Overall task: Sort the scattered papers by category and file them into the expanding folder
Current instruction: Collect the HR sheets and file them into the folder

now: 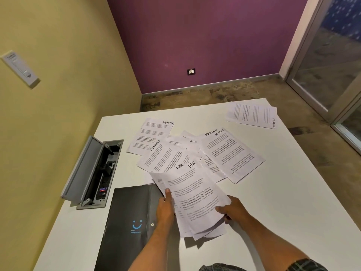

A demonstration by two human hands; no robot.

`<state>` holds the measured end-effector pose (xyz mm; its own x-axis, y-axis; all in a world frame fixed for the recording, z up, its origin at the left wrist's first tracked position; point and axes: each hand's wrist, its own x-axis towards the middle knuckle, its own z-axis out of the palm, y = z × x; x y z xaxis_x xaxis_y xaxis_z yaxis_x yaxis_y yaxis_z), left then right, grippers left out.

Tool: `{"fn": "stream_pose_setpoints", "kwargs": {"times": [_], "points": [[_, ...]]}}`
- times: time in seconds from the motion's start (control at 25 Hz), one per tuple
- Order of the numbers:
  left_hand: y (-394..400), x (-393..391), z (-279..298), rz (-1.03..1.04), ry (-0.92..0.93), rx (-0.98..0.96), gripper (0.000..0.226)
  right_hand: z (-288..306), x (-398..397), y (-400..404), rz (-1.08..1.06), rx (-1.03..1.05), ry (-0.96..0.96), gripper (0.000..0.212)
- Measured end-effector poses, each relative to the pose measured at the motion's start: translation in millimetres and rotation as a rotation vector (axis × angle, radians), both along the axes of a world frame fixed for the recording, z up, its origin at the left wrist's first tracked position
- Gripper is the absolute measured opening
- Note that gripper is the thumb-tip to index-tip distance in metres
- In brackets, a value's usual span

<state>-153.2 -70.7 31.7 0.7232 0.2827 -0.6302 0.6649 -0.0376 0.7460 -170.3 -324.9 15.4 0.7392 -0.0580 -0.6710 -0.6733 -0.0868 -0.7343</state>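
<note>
A small stack of printed sheets headed HR (195,194) is lifted above the white table (273,202). My left hand (166,206) grips its left edge, thumb on top. My right hand (232,209) holds its right edge. Just left of the stack lies the black expanding folder (129,218) with a blue smiley logo, flat and closed. Beyond the stack, loose sheets headed FINANCE (156,153) and ADMIN (152,133) overlap in a scatter, with another ADMIN sheet (230,155) to the right. A separate FINANCE pile (252,114) sits at the far right corner.
A grey cable box (93,173) with its lid raised is sunk into the table's left edge. A yellow wall runs along the left, a purple wall stands behind, and a glass door is at right.
</note>
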Motion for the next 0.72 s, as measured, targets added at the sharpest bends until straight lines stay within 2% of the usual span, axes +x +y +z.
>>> {"fn": "stream_pose_setpoints", "kwargs": {"times": [0.04,0.12,0.16,0.24,0.36,0.52,0.6,0.72], "points": [[-2.7,-0.3,3.0,-0.001,0.004,-0.013,0.051,2.0,0.1,-1.0,0.022,-0.008,-0.001,0.026],[-9.7,-2.7,17.6,0.005,-0.028,-0.025,0.025,4.2,-1.3,-0.5,0.060,-0.017,0.007,0.026],[-11.8,-3.9,18.4,-0.002,-0.040,0.013,0.019,6.9,-3.4,0.5,0.075,-0.012,0.020,0.025],[-11.7,-4.3,9.8,-0.064,-0.036,0.117,0.024,8.8,-8.2,1.0,0.094,0.032,0.038,0.020],[-7.9,-4.4,7.5,-0.089,-0.078,0.170,0.027,17.4,-13.5,-4.3,0.131,0.038,0.039,0.016],[-5.3,-0.7,19.3,-0.036,-0.159,0.075,0.037,7.6,-7.6,-21.4,0.046,-0.116,-0.077,0.047],[-3.5,4.1,26.9,-0.025,-0.190,0.010,0.045,6.2,0.9,-24.2,0.039,-0.051,-0.122,0.059],[-5.4,13.2,44.8,-0.086,-0.178,-0.108,0.051,29.0,19.6,-18.8,0.059,0.190,-0.128,0.052]]}}
